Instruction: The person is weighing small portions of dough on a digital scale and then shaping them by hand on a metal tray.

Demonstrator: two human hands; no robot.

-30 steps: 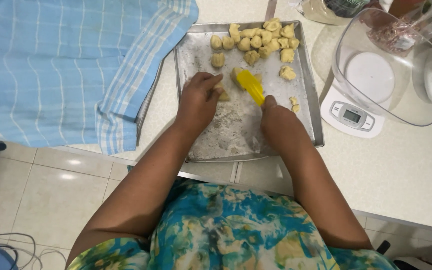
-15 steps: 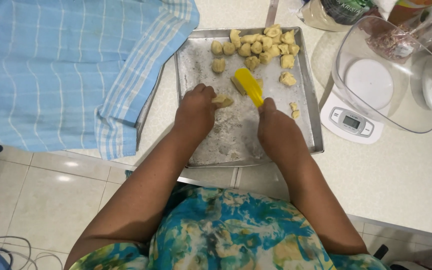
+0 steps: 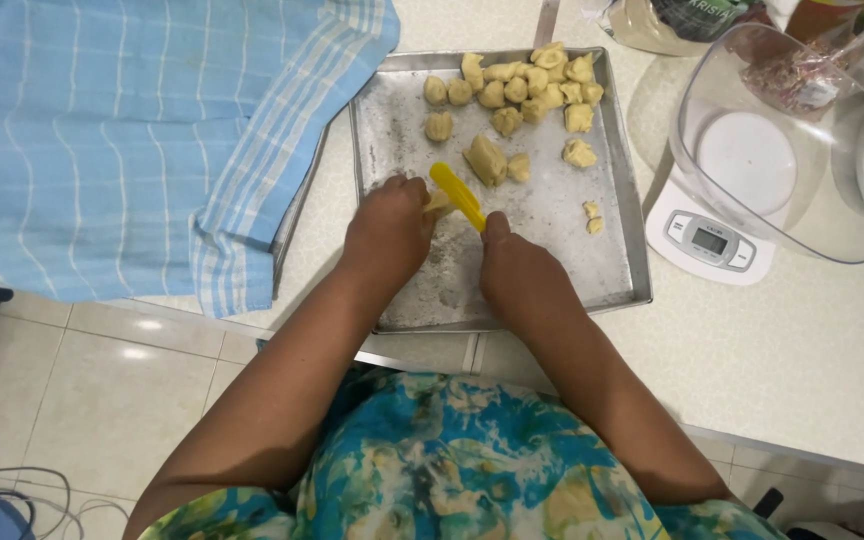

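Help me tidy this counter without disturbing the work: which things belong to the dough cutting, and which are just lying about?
In use:
left hand, on a dough bit
right hand, holding the yellow cutter
dough pieces
floured baking tray

Lying about:
blue checked cloth
kitchen scale
clear bowl
bag at the counter's far edge

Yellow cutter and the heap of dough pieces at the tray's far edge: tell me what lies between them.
In the head view, between the yellow cutter and the heap of dough pieces lie a larger dough lump and a small piece on the floured tray.
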